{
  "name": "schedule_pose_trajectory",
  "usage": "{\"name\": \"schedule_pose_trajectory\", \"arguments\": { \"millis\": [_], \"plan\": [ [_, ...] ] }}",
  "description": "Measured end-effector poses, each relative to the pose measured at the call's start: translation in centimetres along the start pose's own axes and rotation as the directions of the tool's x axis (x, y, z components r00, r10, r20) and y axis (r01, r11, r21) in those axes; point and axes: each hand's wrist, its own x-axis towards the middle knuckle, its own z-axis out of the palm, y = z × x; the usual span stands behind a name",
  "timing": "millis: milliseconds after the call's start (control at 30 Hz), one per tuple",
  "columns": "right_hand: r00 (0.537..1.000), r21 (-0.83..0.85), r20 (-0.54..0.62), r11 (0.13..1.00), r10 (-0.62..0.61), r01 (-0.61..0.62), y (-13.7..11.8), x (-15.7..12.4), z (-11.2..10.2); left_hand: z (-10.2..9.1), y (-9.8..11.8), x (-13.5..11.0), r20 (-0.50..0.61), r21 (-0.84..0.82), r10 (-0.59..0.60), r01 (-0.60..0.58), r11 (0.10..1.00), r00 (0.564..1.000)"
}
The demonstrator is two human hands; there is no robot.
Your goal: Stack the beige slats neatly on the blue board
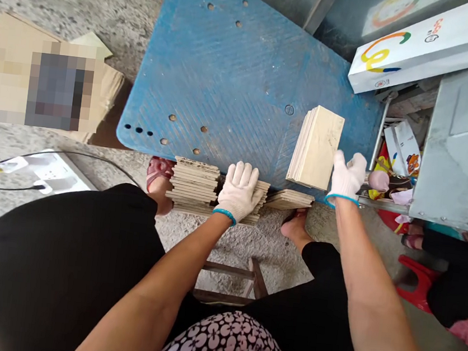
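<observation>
My left hand, in a white knit glove with a blue cuff, lies palm down with fingers stretched out over the edges of a stack of thin pale boards below the table's near edge. Part of the stack is hidden under it. My right hand, gloved alike, is just right of a neat pile of thin rectangular boards on the blue table. Its thumb and fingers are apart, and I see nothing between them. More boards lean below the table edge between my hands.
An open drawer of packets and oddments adjoins the table on the right, beside a grey metal cabinet. A white paper bag lies at the back right. Cardboard and a white power strip are on the floor at left.
</observation>
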Motion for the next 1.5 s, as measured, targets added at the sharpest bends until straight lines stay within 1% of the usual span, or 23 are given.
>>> {"name": "schedule_pose_trajectory", "arguments": {
  "millis": [33,67,133,200,300,400,533,667,933,1067,1167,1300,1400,1500],
  "plan": [
    [0.999,0.017,-0.027,0.999,0.047,-0.046,1.1,-1.1,-0.5,0.0,0.0,0.0,-0.002,-0.005,-0.001,0.001,1.000,1.000],
    [0.995,0.041,-0.026,0.995,0.094,-0.093,2.2,-2.4,-0.9,0.0,0.0,0.0,-0.004,-0.008,0.000,0.000,1.000,1.000],
    [0.974,0.066,0.020,0.972,0.225,-0.226,4.0,-5.6,-1.4,0.1,0.0,0.1,-0.009,-0.011,0.000,0.000,1.000,1.000],
    [0.949,0.027,0.103,0.953,0.297,-0.301,5.2,-9.0,-1.4,0.1,0.0,0.1,-0.013,-0.013,0.001,-0.002,1.000,1.000],
    [0.927,-0.095,0.225,0.954,0.299,-0.284,5.7,-13.2,-0.6,0.2,0.0,0.2,-0.016,-0.023,0.004,-0.004,1.000,1.000],
    [0.921,-0.197,0.264,0.951,0.287,-0.239,5.0,-15.4,0.9,0.2,0.0,0.2,-0.017,-0.047,0.002,-0.002,0.999,1.000],
    [0.943,-0.268,0.247,0.951,0.221,-0.153,3.8,-15.7,2.8,0.3,-0.1,0.2,-0.019,-0.077,-0.007,0.005,0.997,1.000],
    [0.951,-0.294,0.208,0.942,0.228,-0.161,3.4,-15.3,4.2,0.3,-0.1,0.1,-0.021,-0.086,-0.011,0.009,0.996,1.000],
    [0.981,-0.288,0.146,0.954,0.128,-0.082,4.3,-16.0,4.5,0.2,0.0,0.2,-0.017,-0.062,-0.002,0.001,0.998,1.000],
    [0.983,-0.268,0.112,0.957,0.143,-0.108,4.8,-16.6,4.5,0.2,0.0,0.2,-0.014,-0.060,-0.001,0.001,0.998,1.000],
    [0.975,-0.239,0.122,0.959,0.184,-0.151,5.2,-17.4,4.0,0.1,0.0,0.3,0.003,-0.076,-0.013,0.014,0.997,1.000],
    [0.965,-0.205,0.131,0.958,0.228,-0.199,5.2,-18.2,2.2,0.2,0.0,0.3,0.022,-0.074,-0.023,0.025,0.997,0.999],
    [0.975,-0.188,0.105,0.966,0.197,-0.175,4.2,-18.2,0.2,0.0,-0.1,0.2,0.010,-0.056,-0.022,0.022,0.998,1.000],
    [0.991,-0.170,0.071,0.980,0.115,-0.102,2.9,-17.9,-2.1,-0.6,0.4,0.2,-0.047,-0.032,-0.064,0.063,0.998,0.997]
  ]
}}
